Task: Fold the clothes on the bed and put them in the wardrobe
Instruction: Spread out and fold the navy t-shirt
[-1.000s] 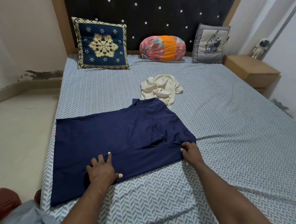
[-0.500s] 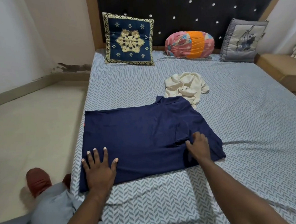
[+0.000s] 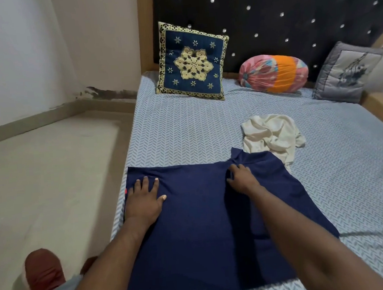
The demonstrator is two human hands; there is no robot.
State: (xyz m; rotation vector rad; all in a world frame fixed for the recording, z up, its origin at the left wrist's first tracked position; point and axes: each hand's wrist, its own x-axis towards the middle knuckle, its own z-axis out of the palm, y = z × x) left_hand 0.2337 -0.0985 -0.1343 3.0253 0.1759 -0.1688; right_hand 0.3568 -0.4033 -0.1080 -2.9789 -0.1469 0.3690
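Note:
A navy blue shirt [image 3: 198,230] lies spread flat on the bed's near left part, collar toward the headboard. My left hand [image 3: 144,200] rests flat on its far left corner with fingers apart. My right hand [image 3: 241,178] presses on the cloth just below the collar, fingers slightly curled; I cannot tell whether it pinches fabric. A crumpled cream garment [image 3: 272,137] lies just beyond the shirt's collar, touching its far right edge.
The bed [image 3: 185,134] has a blue-white herringbone sheet. A navy embroidered cushion [image 3: 192,62], a pink-orange bolster [image 3: 274,73] and a grey cushion [image 3: 348,72] lean on the black headboard. Beige floor [image 3: 47,177] lies left; my foot in a brown slipper [image 3: 44,274] stands there.
Both hands slid away from the shirt's near edge to its far edge, toward the headboard. The view shifted left and closer to the shirt.

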